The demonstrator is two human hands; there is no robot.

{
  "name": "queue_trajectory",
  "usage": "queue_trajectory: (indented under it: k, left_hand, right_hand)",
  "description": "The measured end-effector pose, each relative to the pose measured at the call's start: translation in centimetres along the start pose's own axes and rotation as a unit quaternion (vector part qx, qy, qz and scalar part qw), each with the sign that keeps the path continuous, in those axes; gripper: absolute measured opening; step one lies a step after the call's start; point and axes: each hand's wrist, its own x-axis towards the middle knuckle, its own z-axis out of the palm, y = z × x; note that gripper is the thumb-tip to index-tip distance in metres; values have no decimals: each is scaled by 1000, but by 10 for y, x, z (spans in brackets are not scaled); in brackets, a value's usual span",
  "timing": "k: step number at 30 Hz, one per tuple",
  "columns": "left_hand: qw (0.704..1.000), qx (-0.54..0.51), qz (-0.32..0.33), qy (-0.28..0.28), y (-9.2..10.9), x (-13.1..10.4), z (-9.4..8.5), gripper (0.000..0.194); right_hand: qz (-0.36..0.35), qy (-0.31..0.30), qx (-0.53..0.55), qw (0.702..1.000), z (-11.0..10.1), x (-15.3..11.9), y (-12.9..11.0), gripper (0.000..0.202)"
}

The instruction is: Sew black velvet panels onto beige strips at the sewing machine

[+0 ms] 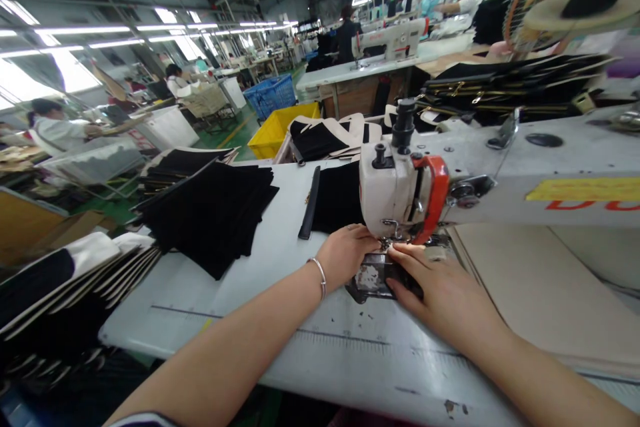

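My left hand (345, 252), with a silver bracelet on the wrist, rests at the foot of a white sewing machine (395, 190) and presses on a small black fabric piece (400, 272) by the needle. My right hand (440, 290) lies flat on the same piece, fingertips at the presser foot, above the metal needle plate (367, 278). More black fabric (340, 200) lies behind the machine head. The needle itself is hidden by the head and my fingers.
A fanned stack of black fabric pieces (210, 213) lies on the white table (310, 353) to the left, with black-and-cream panels (65, 273) at the left edge. A black strip (309, 203) lies nearby. Yellow (275, 130) and blue (273, 93) crates, other workers and machines stand behind.
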Motion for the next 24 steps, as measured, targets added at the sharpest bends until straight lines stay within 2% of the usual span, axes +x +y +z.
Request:
queue_trajectory:
  k: [6, 12, 16, 17, 19, 22, 24]
  left_hand:
    - [1000, -8, 5, -23, -1, 1, -3, 22]
    - [999, -34, -4, 0, 2, -2, 4, 18]
    - [991, -125, -41, 22, 0, -12, 4, 28]
    - [986, -148, -67, 34, -4, -14, 2, 30]
    - [967, -162, -181, 82, -19, -16, -8, 32]
    - [902, -129, -384, 150, -48, -11, -26, 45]
    - [873, -128, -448, 140, -59, -6, -36, 52]
  right_hand:
    - [-5, 18, 8, 1000, 4, -1, 0, 43]
    - [-24, 44, 19, 999, 5, -1, -1, 39]
    - [-23, 55, -3, 998, 5, -3, -6, 35]
    - [-19, 58, -8, 998, 5, -2, -7, 36]
    - [-11, 62, -17, 998, 8, -1, -7, 38]
    - [-16, 67, -11, 998, 14, -2, -2, 40]
    - [-29, 77, 8, 997, 19, -6, 4, 42]
